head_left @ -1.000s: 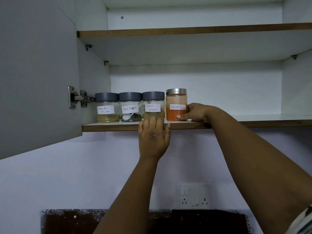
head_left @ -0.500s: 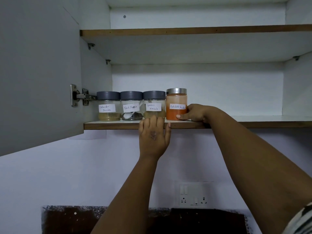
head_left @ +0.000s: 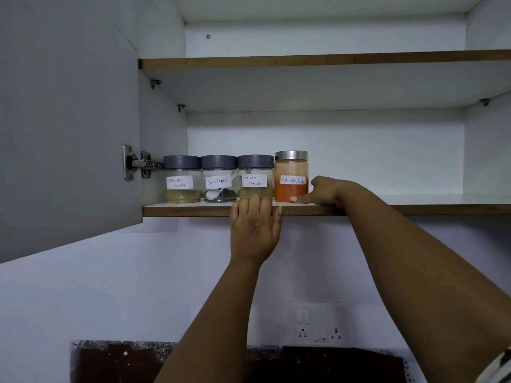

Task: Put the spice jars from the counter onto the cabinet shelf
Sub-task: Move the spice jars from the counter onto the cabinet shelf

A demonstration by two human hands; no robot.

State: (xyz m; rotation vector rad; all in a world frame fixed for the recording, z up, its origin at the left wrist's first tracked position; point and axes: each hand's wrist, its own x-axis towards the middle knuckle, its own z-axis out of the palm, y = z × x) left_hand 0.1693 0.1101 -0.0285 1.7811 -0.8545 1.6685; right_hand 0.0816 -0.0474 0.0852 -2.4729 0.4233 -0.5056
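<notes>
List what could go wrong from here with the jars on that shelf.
1. The red chilli powder jar stands near the shelf's front edge; the right hand, thumb at its base, might drag it forward when pulling away.
2. The left hand rests its fingers over the edge just before the garam masala jar; a careless lift may nudge it.
3. The four jars stand close together, so one bump likely disturbs its neighbours.

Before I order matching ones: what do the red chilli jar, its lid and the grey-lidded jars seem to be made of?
Red chilli powder jar: clear glass or plastic, cannot tell which; the orange powder shows through.
Its lid: looks like brushed metal, silvery with a soft sheen.
Three grey lids: likely matte plastic, dull with no glint, on clear jars.
</notes>
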